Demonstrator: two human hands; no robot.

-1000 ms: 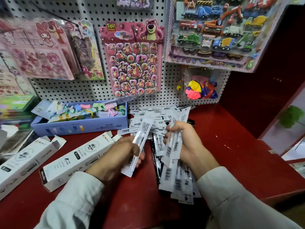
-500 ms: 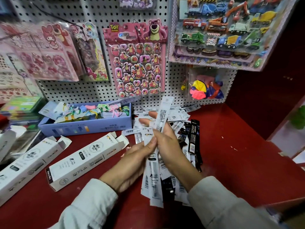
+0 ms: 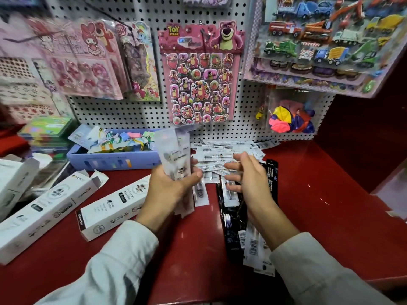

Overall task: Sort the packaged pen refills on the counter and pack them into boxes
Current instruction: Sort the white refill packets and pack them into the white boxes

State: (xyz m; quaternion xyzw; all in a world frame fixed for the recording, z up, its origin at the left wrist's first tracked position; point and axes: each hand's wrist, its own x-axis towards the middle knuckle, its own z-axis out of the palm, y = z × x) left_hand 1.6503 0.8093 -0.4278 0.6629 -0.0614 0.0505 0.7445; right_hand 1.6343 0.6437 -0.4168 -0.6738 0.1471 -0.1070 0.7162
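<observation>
My left hand point(image 3: 169, 190) grips a bundle of white refill packets point(image 3: 174, 153), held upright above the red counter point(image 3: 319, 205) and blurred by motion. Just right of it, my right hand point(image 3: 248, 177) hovers with fingers spread and relaxed, holding nothing, over a loose pile of white refill packets point(image 3: 222, 150) near the pegboard. Black refill packets point(image 3: 272, 172) and more white ones point(image 3: 253, 245) lie under and beside my right forearm. Two long white boxes with open end flaps lie to the left, the nearer box point(image 3: 112, 205) beside my left wrist and the other box point(image 3: 41, 214) further left.
A blue tray point(image 3: 110, 161) of colourful items stands at the back left against the pegboard point(image 3: 132, 113). Sticker sheets point(image 3: 200, 80) and a bag of balloons point(image 3: 290, 119) hang above. Another white box point(image 3: 13, 179) sits at the far left edge. A red side wall point(image 3: 363, 139) closes off the right.
The bundle both hands held together is now in my left hand alone, raised and shifted left. My right hand has let go and opened over the pile.
</observation>
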